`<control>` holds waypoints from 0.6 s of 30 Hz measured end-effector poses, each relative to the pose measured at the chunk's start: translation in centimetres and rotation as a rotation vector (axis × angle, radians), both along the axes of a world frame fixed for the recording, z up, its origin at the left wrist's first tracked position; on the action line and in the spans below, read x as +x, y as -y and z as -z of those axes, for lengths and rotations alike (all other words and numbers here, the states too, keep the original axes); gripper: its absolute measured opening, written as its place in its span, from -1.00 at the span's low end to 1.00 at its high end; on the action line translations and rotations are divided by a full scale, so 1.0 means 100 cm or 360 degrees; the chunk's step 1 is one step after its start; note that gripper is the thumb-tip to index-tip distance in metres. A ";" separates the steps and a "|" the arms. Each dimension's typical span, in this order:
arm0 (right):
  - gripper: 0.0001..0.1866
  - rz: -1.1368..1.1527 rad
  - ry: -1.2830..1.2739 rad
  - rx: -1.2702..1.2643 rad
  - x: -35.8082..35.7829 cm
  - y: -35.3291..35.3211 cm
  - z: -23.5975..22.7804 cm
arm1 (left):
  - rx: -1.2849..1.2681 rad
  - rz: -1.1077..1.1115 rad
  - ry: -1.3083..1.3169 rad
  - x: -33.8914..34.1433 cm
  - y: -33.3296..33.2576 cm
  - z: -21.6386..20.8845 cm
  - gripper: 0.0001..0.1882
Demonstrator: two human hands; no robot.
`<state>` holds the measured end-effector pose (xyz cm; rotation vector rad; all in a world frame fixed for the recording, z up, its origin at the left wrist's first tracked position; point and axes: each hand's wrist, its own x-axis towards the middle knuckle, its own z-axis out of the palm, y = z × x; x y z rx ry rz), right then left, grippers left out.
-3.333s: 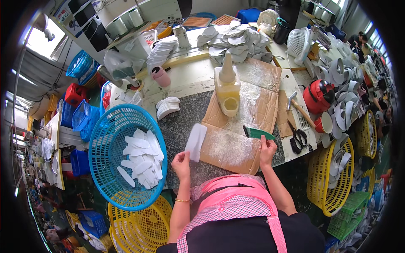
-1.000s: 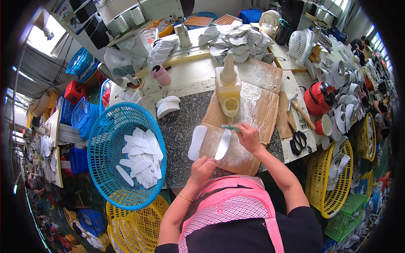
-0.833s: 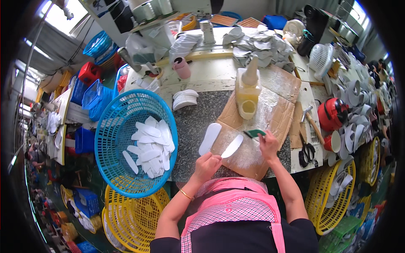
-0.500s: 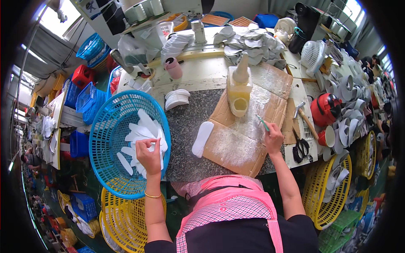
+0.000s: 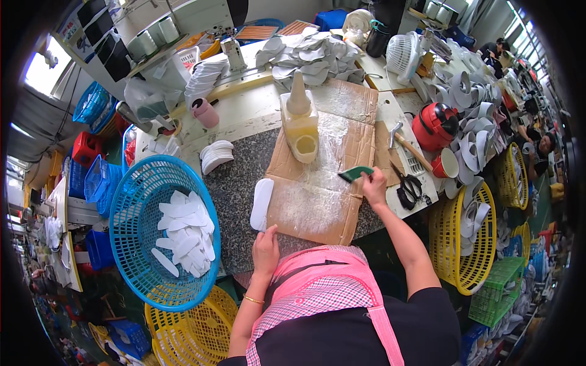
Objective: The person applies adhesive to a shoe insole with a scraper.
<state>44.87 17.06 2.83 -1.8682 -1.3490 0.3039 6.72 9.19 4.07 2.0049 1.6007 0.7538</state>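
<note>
My right hand [image 5: 374, 186] grips a flat green spreader [image 5: 355, 174] and holds it over the right part of a whitish, smeared cardboard sheet [image 5: 305, 210]. My left hand [image 5: 265, 251] is closed at the cardboard's near left corner, by the near end of a white insole-shaped piece [image 5: 262, 204]; whether it pinches anything is hidden. On the cardboard, a clear bottle of yellowish glue [image 5: 299, 125] has a pale conical nozzle and an opening in its near side. More white pieces [image 5: 186, 229] lie heaped in the blue basket [image 5: 116, 235] at my left.
A stack of white curved pieces [image 5: 217, 156] and a pink cup [image 5: 204, 113] stand behind the stone slab [image 5: 235, 177]. Black scissors [image 5: 409, 190] and a hammer [image 5: 412, 151] lie to the right. Yellow baskets [image 5: 488, 244] flank the table below. Grey cut pieces [image 5: 311, 58] are piled at the back.
My left hand has moved from over the blue basket to the cardboard's near left corner. My right hand has turned the spreader so its flat face shows. The whole view has shifted.
</note>
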 end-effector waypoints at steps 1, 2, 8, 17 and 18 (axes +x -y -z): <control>-0.91 0.0153 0.0006 0.0015 0.027 -0.011 0.005 | -0.0078 0.0039 -0.0125 0.000 0.003 0.002 -0.70; -0.90 0.0129 0.0101 0.0037 0.042 -0.019 0.005 | -0.0034 0.0069 -0.0060 -0.005 0.006 0.014 -0.66; -0.86 -0.0139 0.0700 0.0113 0.010 -0.025 -0.026 | -0.0193 0.0074 -0.0201 -0.005 0.007 0.013 -0.69; -0.73 -0.0785 0.0761 0.0287 -0.051 0.090 -0.007 | -0.0367 0.0068 -0.0178 -0.004 0.007 0.005 -0.68; -0.72 -0.0746 0.0715 0.0301 -0.049 0.092 -0.010 | -0.0366 0.0087 -0.0205 -0.003 0.006 0.006 -0.68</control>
